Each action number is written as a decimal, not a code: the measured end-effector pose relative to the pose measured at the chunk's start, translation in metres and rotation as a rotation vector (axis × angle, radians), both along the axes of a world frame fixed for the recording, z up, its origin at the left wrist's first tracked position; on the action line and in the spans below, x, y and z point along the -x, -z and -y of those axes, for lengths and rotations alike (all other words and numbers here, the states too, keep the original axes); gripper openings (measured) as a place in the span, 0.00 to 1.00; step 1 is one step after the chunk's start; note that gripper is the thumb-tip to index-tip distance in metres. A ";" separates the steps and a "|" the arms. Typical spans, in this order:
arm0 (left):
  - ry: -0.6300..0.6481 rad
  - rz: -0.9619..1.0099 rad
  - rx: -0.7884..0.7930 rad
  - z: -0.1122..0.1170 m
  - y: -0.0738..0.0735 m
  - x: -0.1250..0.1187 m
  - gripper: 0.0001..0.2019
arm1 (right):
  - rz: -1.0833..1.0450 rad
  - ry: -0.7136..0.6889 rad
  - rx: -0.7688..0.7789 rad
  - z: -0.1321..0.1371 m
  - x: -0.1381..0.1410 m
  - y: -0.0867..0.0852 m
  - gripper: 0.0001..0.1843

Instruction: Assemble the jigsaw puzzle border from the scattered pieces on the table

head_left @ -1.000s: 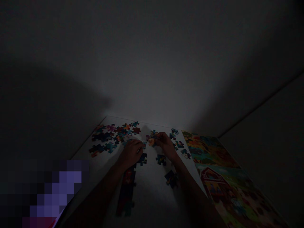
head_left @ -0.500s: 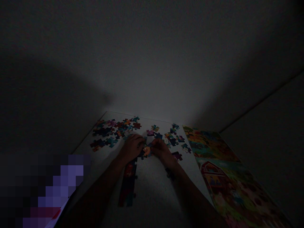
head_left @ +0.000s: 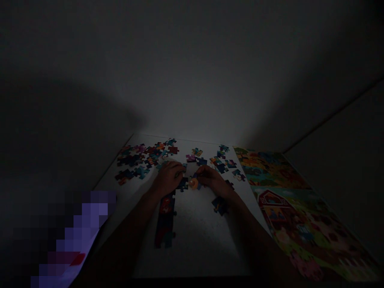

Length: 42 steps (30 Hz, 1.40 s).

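My left hand (head_left: 168, 179) rests over the middle of a white board (head_left: 201, 248), its fingertips beside a dark jigsaw piece (head_left: 182, 184). My right hand (head_left: 213, 179) reaches in from the other side, fingers at a jigsaw piece with an orange patch (head_left: 193, 183). The dim light hides the exact grip of both hands. Nearer me lies a joined strip of jigsaw pieces (head_left: 165, 220). A dense scatter of loose pieces (head_left: 147, 158) spreads beyond my left hand, and smaller pieces (head_left: 221, 162) lie beyond my right.
A colourful farm picture with a red barn (head_left: 295, 216) lies along the right of the board. A lone dark piece (head_left: 220, 205) sits under my right wrist. A pixelated purple patch (head_left: 81, 236) covers the lower left. A dim wall rises behind.
My hands have drawn together around the orange-patched piece, lower than a second ago. The view has tilted, so the board sits higher in the picture.
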State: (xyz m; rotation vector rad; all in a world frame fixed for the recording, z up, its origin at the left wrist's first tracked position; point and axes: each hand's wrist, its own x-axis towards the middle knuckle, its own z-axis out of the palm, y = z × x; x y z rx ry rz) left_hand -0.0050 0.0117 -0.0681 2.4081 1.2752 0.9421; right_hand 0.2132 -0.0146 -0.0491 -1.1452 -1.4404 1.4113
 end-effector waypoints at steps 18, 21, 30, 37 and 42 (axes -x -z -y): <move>0.054 -0.130 0.080 0.011 -0.011 0.000 0.11 | 0.121 -0.036 -0.130 0.000 0.005 0.010 0.09; 0.063 -0.137 0.099 0.011 -0.011 -0.001 0.10 | 0.166 -0.001 -0.156 0.000 0.008 0.014 0.10; 0.089 -0.117 0.099 0.009 -0.010 -0.001 0.12 | 0.218 -0.030 -0.173 0.006 0.012 0.011 0.13; 0.086 -0.123 0.111 0.010 -0.011 -0.002 0.11 | 0.437 -0.059 -0.352 0.010 0.013 -0.002 0.12; 0.078 -0.109 0.114 0.010 -0.012 -0.003 0.10 | 0.559 -0.103 -0.421 0.012 0.015 -0.006 0.12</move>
